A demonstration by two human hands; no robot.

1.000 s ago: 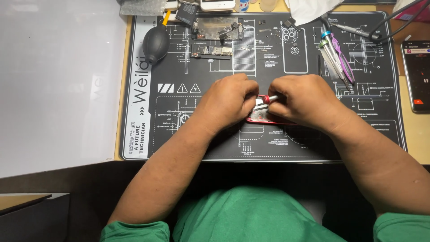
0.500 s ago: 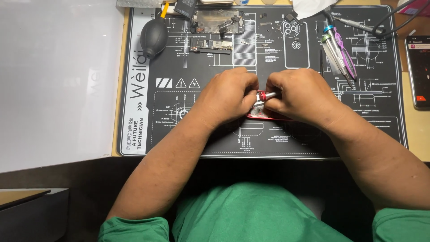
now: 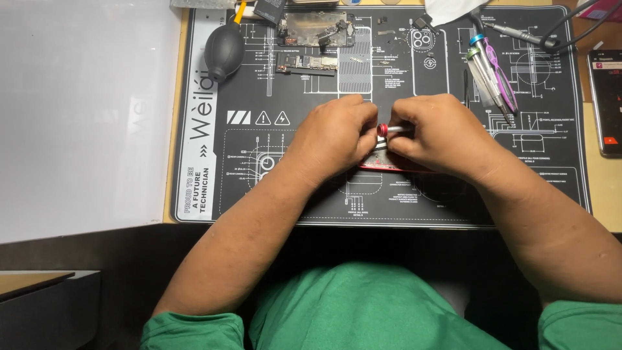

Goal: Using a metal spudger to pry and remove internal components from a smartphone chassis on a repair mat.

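Observation:
My left hand [image 3: 334, 139] and my right hand [image 3: 437, 133] meet over the middle of a black printed work mat [image 3: 246, 194]. Under them lies a small flat red-edged device [image 3: 382, 165], mostly hidden by the fingers. My right hand grips a thin silver screwdriver with a red cap [image 3: 387, 129], lying nearly level and pointing left toward my left hand. My left hand presses down on the device, its fingers curled over it.
A black rubber air blower [image 3: 224, 46] lies at the mat's top left. Circuit boards and small parts [image 3: 311, 39] sit at the top centre. Several screwdrivers [image 3: 489, 71] lie at the upper right, a phone [image 3: 606, 100] at the right edge. A white sheet [image 3: 78, 110] covers the left.
Both hands stay together over the device with only slight shifts. The view has drifted a little, so the mat sits higher in frame.

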